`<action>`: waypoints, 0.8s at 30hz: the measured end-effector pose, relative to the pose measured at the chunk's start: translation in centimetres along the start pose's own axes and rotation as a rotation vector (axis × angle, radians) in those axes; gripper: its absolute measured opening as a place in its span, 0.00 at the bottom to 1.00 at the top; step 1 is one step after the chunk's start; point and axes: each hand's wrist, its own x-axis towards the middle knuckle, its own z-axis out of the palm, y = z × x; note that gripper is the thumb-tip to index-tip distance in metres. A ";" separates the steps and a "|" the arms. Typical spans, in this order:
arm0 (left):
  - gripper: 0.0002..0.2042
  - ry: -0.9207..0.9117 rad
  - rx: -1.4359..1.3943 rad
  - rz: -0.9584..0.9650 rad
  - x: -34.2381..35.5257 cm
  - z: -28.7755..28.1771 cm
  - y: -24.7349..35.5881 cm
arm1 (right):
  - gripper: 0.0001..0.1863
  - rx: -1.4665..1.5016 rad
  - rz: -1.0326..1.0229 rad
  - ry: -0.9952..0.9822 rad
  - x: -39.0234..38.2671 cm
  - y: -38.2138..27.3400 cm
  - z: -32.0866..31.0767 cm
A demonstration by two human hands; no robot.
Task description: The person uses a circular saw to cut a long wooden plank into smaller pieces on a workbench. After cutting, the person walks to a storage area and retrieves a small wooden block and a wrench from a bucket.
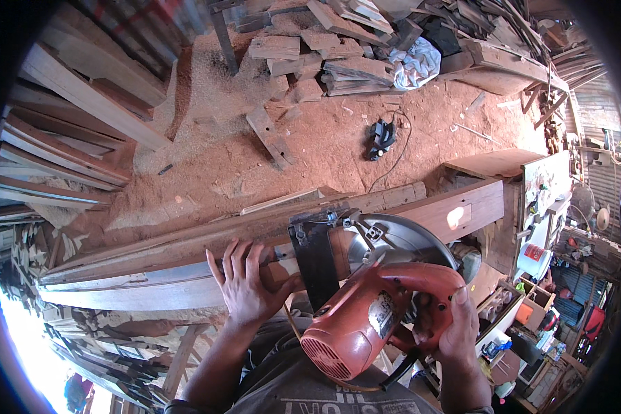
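Note:
A red circular saw (345,331) with a round silver blade guard (410,238) and a dark base plate (310,269) rests across a long wooden beam (131,279). My right hand (455,324) is closed on the saw's handle at the right. My left hand (252,283) lies on the beam just left of the base plate, fingers spread, holding nothing. A lighter board (476,207) extends to the right beyond the saw.
A black power tool (381,140) with a cord lies on sawdust-covered ground ahead. Leaning planks (96,96) line the left, and stacked offcuts (345,72) with a white cloth (414,62) the back. A white bucket (531,259) stands among cluttered shelving at right.

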 end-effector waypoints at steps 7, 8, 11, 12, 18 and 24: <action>0.47 0.001 0.006 0.008 -0.1 0.5 -0.5 | 0.34 0.006 -0.003 -0.011 0.5 -0.2 0.2; 0.47 0.000 0.006 0.009 -0.1 0.5 -0.5 | 0.34 0.003 -0.002 -0.010 0.5 -0.3 0.3; 0.48 -0.003 0.004 0.013 -0.1 0.5 -0.6 | 0.35 -0.005 0.002 -0.026 0.7 -0.1 0.0; 0.48 -0.003 0.002 0.015 -0.1 0.5 -0.6 | 0.35 -0.008 0.003 -0.034 0.7 -0.1 0.0; 0.47 -0.004 -0.011 0.003 -0.1 0.4 -0.5 | 0.36 -0.007 -0.005 -0.026 1.0 -0.5 0.4; 0.45 -0.005 -0.019 -0.010 0.0 0.2 -0.4 | 0.37 0.000 0.007 -0.032 1.2 -0.6 0.3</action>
